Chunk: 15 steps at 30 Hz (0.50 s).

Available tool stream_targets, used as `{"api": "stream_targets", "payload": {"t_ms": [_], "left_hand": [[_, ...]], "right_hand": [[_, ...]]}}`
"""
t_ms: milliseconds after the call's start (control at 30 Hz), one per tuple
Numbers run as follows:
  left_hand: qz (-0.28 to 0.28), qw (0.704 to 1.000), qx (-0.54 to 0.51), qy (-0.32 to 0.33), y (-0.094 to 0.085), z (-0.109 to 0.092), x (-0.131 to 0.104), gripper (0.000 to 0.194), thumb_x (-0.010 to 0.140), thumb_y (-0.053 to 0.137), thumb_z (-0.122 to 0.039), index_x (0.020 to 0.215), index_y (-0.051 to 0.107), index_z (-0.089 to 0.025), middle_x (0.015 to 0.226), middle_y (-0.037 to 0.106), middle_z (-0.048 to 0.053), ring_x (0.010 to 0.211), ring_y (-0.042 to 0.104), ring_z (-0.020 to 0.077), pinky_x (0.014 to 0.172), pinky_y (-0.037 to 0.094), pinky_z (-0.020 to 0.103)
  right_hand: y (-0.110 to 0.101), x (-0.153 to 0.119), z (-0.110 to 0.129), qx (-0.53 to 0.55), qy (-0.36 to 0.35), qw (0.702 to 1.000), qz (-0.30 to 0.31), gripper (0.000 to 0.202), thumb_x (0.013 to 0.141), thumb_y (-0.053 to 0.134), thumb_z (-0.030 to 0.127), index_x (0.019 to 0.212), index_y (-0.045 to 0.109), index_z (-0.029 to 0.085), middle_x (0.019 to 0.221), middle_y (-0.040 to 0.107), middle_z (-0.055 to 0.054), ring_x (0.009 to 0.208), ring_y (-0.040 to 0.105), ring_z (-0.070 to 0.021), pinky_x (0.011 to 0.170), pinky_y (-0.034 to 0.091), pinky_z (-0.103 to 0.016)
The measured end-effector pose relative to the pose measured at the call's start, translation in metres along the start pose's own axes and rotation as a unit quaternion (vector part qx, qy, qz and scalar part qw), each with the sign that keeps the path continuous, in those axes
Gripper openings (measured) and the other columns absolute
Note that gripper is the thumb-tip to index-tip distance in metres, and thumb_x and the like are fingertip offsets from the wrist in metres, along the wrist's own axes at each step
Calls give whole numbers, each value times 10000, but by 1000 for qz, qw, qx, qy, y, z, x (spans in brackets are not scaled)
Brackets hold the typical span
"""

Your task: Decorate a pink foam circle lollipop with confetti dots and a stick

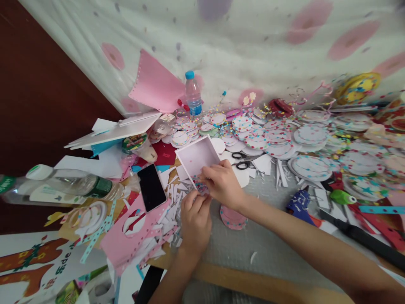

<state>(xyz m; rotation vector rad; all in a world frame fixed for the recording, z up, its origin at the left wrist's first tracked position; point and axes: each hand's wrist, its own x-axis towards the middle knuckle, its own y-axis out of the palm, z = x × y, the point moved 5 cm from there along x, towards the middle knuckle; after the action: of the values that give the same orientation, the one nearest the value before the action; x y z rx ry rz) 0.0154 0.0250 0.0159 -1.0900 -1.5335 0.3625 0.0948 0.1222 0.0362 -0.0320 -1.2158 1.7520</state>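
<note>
A shallow white box (196, 155) lies tilted near the middle of the table, with small coloured pieces at its near end. Over that end is my right hand (221, 181), its fingers pinched together; what they hold is too small to make out. My left hand (196, 215) is closed just below the box's near corner, its fingertips close to the right hand's, and what it grips is hidden. A pink disc with a dotted rim (233, 217) lies on the grey mat (240, 249), under my right wrist.
Black scissors (243, 160) lie behind my right hand. A phone (152, 187) and paper scraps are to the left, with bottles beyond. Decorated discs (311, 135) crowd the back and right, near a blue glue gun (300, 203). An upright bottle (193, 95) stands behind.
</note>
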Motion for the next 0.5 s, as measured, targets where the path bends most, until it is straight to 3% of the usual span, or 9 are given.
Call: {"api": "stream_targets", "payload": {"t_ms": [133,333,500], "left_hand": [[7,1000,-1,-2,0,3,0,248,863,493,-45,983,689,-140,865,702,79,1001,559,242,876,469,414],[7,1000,-4,-8,1,9,6,232,848,527,-33,972,691,-142,864,702,74,991,563,237,871,484,412],[-4,1000,-9,4,0,12,11,248,861,512,-49,967,698,-176,853,711,60,967,582,225,847,495,408]], "right_hand": [[-9,1,-1,21,16,999,-22,169,797,487,63,717,529,206,667,668,13,652,594,-154,711,262,-319],[-60,-15,-2,110,61,981,-146,155,803,630,111,739,557,232,806,750,16,726,670,-172,750,338,-351],[-82,-37,-5,103,102,973,-180,116,811,648,181,745,581,249,799,751,-12,736,679,-211,755,385,-380]]}}
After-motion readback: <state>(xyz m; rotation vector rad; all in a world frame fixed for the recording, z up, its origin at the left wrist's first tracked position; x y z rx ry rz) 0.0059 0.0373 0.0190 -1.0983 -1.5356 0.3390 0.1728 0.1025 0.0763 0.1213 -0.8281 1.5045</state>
